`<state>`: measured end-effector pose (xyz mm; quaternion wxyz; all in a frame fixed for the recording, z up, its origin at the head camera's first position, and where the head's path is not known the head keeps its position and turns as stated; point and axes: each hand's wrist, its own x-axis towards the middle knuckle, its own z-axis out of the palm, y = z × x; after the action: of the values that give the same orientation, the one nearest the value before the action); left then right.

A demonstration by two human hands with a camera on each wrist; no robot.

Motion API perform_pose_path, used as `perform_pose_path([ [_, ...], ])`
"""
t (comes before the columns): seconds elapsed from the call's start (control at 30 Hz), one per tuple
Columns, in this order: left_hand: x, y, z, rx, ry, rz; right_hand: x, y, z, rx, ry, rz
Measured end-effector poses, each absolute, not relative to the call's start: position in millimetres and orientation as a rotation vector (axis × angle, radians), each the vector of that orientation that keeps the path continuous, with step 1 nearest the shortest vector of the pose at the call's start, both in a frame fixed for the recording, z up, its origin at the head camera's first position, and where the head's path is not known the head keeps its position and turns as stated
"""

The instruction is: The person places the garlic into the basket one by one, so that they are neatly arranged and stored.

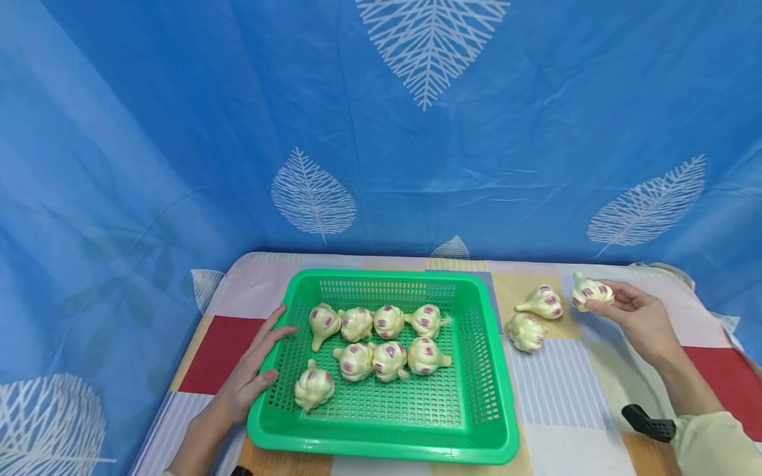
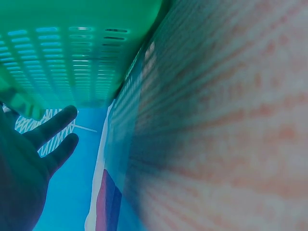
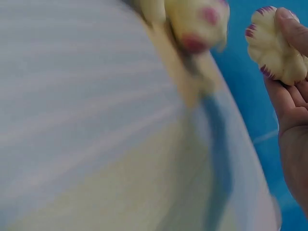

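Observation:
In the head view my right hand (image 1: 645, 324) pinches a garlic bulb (image 1: 588, 294) between thumb and fingers, a little above the table's right side. The right wrist view shows the same garlic bulb (image 3: 272, 48), cream with purple patches, its far edge partly covered by the thumb. My left hand (image 1: 245, 383) touches the left rim of a green plastic basket (image 1: 381, 447), its fingers fairly straight and spread. Several garlic bulbs lie in the basket, mostly in two rows, with one garlic bulb (image 1: 314, 388) apart at the front left.
Two more garlic bulbs, one behind (image 1: 544, 303) and one in front (image 1: 526, 332), lie on the patchwork tablecloth (image 1: 559, 377) between basket and right hand. A blue curtain (image 1: 476, 165) with white leaf prints hangs behind the table. A black strap end (image 1: 649, 423) sticks out by the right sleeve.

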<state>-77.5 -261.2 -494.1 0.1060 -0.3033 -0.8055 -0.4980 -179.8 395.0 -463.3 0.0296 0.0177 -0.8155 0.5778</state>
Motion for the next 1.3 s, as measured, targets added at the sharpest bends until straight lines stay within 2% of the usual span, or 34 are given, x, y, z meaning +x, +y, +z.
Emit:
perform_pose_path([
  [0.3, -76.6, -263.4, -494.4, -0.891, -2.364, -1.483, -157.9, 332.6, -431.9, 0.497, -2.527, 1.861],
  [0.5, -75.5, -264.6, -494.7, -0.878, -2.366, -1.48, -156.5, 286.5, -417.0, 0.897, -2.455, 2.049],
  [0.67, -76.7, -265.2, -494.6, -0.883, -2.365, -1.464, -151.6, 249.4, -406.8, 1.105, -2.513, 2.14],
  [0.97, -77.7, -264.1, -495.6, -0.894, -2.349, -1.47, -144.3, 189.3, -398.7, 1.443, -2.714, 2.074],
  [1.3, -79.7, -262.8, -497.4, -0.894, -2.36, -1.484, -138.2, 135.8, -411.7, 1.761, -2.933, 1.841],
])
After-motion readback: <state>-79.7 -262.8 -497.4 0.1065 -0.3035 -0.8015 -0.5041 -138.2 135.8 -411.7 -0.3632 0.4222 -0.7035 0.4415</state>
